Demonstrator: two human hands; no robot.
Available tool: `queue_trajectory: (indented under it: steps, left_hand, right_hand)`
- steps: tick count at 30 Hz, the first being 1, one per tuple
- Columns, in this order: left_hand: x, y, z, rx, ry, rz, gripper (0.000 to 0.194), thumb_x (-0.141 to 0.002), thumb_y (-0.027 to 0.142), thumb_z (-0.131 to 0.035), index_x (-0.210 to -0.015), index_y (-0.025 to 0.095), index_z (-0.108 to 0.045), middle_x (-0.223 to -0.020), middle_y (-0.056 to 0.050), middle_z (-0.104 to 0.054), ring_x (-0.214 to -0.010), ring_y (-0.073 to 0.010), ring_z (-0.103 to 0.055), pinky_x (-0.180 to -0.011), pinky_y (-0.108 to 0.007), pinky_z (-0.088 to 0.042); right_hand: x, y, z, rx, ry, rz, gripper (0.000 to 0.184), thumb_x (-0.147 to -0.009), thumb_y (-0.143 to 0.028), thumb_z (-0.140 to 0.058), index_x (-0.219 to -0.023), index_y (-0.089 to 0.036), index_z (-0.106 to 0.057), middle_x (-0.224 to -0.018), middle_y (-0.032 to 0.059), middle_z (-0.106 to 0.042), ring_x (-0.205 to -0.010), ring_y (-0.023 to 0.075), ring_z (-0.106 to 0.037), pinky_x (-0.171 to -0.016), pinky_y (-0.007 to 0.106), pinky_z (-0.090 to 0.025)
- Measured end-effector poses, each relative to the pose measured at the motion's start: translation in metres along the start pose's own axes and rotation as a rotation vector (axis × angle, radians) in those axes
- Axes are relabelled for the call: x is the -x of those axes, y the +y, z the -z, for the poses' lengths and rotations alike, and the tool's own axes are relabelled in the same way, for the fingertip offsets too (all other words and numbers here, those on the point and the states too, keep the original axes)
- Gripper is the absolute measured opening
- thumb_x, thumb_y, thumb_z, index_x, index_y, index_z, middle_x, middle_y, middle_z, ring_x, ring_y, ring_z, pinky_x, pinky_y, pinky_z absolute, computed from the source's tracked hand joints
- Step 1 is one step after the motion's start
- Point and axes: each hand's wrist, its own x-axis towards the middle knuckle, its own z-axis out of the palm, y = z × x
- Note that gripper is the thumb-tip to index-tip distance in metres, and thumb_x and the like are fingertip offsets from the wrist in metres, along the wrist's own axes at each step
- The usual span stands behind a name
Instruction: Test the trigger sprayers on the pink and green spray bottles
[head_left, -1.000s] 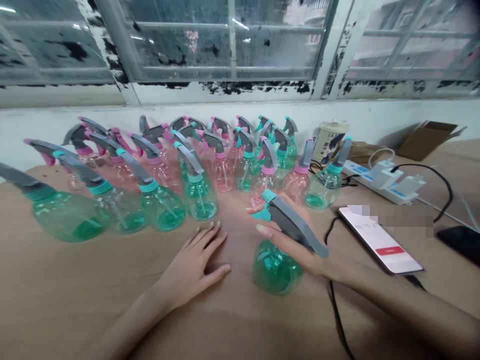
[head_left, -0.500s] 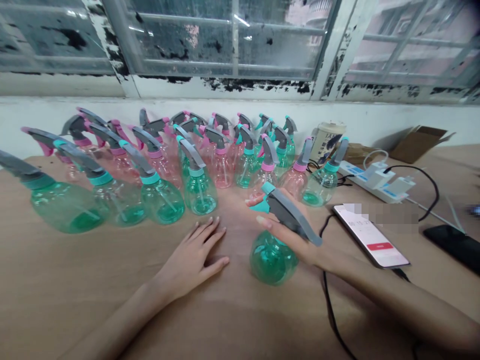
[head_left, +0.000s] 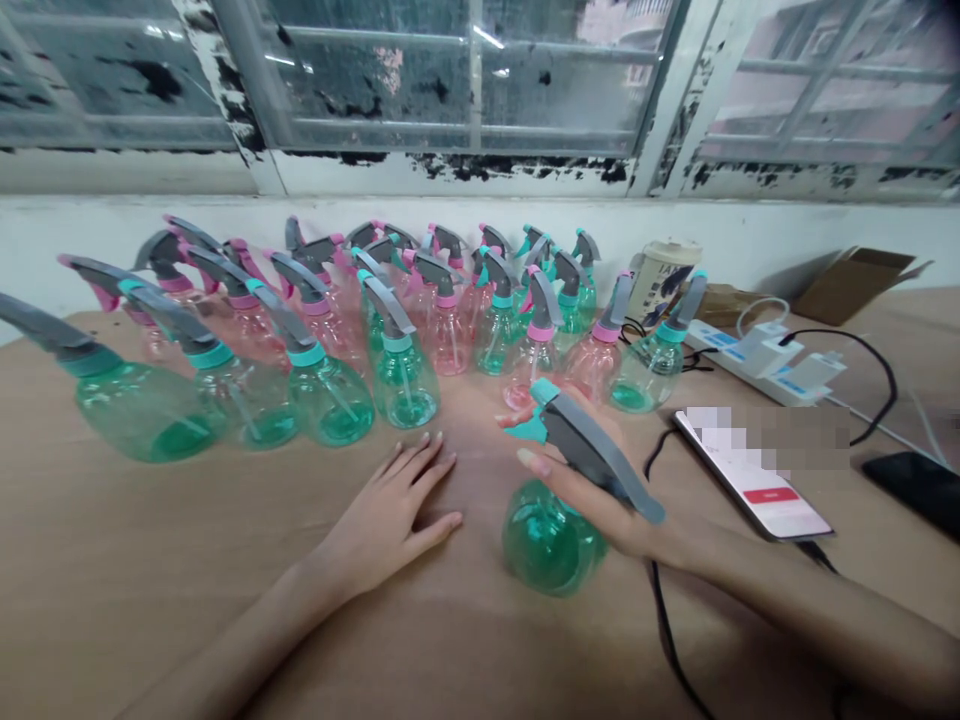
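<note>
My right hand (head_left: pixel 600 500) is wrapped round the neck of a green spray bottle (head_left: pixel 553 545) with a grey and teal trigger head. The thumb lies on the near side, and the other fingers are partly hidden behind the head. Flat on the table, my left hand (head_left: pixel 401 515) rests with its fingers spread and nothing in it. Beyond its fingertips stands a green spray bottle (head_left: pixel 406 385). A pink spray bottle (head_left: pixel 517 375) and a second green one (head_left: pixel 645 375) stand behind the held bottle.
Several more green and pink spray bottles (head_left: pixel 330 400) line the table (head_left: pixel 420 640) towards the wall. On the right are a phone (head_left: pixel 750 480) with a lit screen, a power strip (head_left: pixel 765 365), a paper cup (head_left: pixel 664 280), a dark phone (head_left: pixel 915 490), a cardboard box (head_left: pixel 855 285) and black cables.
My right hand and the held spray bottle have come slightly nearer to me and a little to the right. My left hand stays on the table. The whole view has shifted slightly.
</note>
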Motion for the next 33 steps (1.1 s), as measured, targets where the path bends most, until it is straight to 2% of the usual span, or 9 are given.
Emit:
queue_trajectory:
  steps: [6,10,15,21,26,29,33]
  left_hand:
    - [0.0009,0.0003,0.0001,-0.024,-0.016,0.001,0.068,-0.096,0.062,-0.039,-0.146,0.016,-0.042,-0.156,-0.013,-0.032,-0.144,-0.0306,-0.03,-0.116,-0.052,-0.027]
    - [0.0008,-0.0002,-0.0001,-0.022,-0.009,-0.004,0.067,-0.096,0.061,-0.04,-0.146,0.016,-0.042,-0.156,-0.013,-0.032,-0.144,-0.0307,-0.031,-0.116,-0.052,-0.027]
    - [0.0011,-0.0009,-0.0006,-0.024,-0.002,-0.011,0.067,-0.096,0.062,-0.04,-0.146,0.017,-0.042,-0.156,-0.012,-0.032,-0.144,-0.0303,-0.03,-0.116,-0.052,-0.026]
    - [0.0011,-0.0005,0.0002,-0.019,0.0,-0.004,0.066,-0.095,0.062,-0.041,-0.146,0.019,-0.042,-0.156,-0.011,-0.033,-0.144,-0.0294,-0.031,-0.117,-0.051,-0.025]
    - [0.0005,0.0015,0.0023,-0.005,-0.018,0.003,0.068,-0.096,0.062,-0.04,-0.147,0.018,-0.041,-0.156,-0.011,-0.033,-0.144,-0.0293,-0.03,-0.117,-0.051,-0.025]
    - [0.0002,0.0016,0.0019,-0.005,-0.022,0.003,0.068,-0.096,0.062,-0.04,-0.147,0.017,-0.04,-0.157,-0.012,-0.031,-0.145,-0.0297,-0.029,-0.117,-0.052,-0.025]
    - [0.0003,0.0005,0.0006,0.002,-0.022,0.007,0.069,-0.095,0.062,-0.041,-0.147,0.017,-0.041,-0.157,-0.012,-0.031,-0.144,-0.0307,-0.029,-0.117,-0.052,-0.024]
  right_hand:
    - [-0.0005,-0.0003,-0.0045,-0.104,0.035,-0.031,0.022,-0.085,-0.027,-0.062,-0.107,-0.025,-0.059,-0.083,-0.0004,-0.063,-0.062,0.0127,-0.057,-0.058,0.027,-0.048]
    - [0.0,0.0001,-0.0031,-0.085,0.018,-0.011,0.023,-0.086,-0.026,-0.063,-0.108,-0.024,-0.058,-0.072,-0.0041,-0.055,-0.057,0.0109,-0.052,-0.06,0.027,-0.047]
    - [-0.0009,-0.0001,-0.001,-0.102,0.006,-0.038,0.023,-0.086,-0.025,-0.062,-0.108,-0.022,-0.057,-0.074,-0.0046,-0.055,-0.055,0.0094,-0.051,-0.057,0.026,-0.045]
    - [-0.0017,-0.0006,0.0024,0.02,0.007,0.044,0.007,-0.087,-0.022,-0.06,-0.092,-0.022,-0.056,-0.076,-0.003,-0.059,-0.066,0.0125,-0.056,-0.064,0.028,-0.046]
    - [0.0021,0.0034,0.0008,0.011,0.027,0.041,0.011,-0.088,-0.025,-0.061,-0.083,-0.024,-0.051,-0.07,-0.0044,-0.058,-0.061,0.0118,-0.054,-0.057,0.026,-0.044]
    - [0.001,0.0036,0.0012,0.018,0.025,0.058,0.004,-0.088,-0.026,-0.06,-0.091,-0.025,-0.056,-0.075,-0.0029,-0.06,-0.066,0.0132,-0.057,-0.062,0.027,-0.047]
    - [-0.0039,0.0013,0.0022,-0.022,0.049,0.023,0.015,-0.087,-0.025,-0.061,-0.102,-0.026,-0.057,-0.081,-0.0019,-0.059,-0.064,0.0123,-0.056,-0.061,0.027,-0.048]
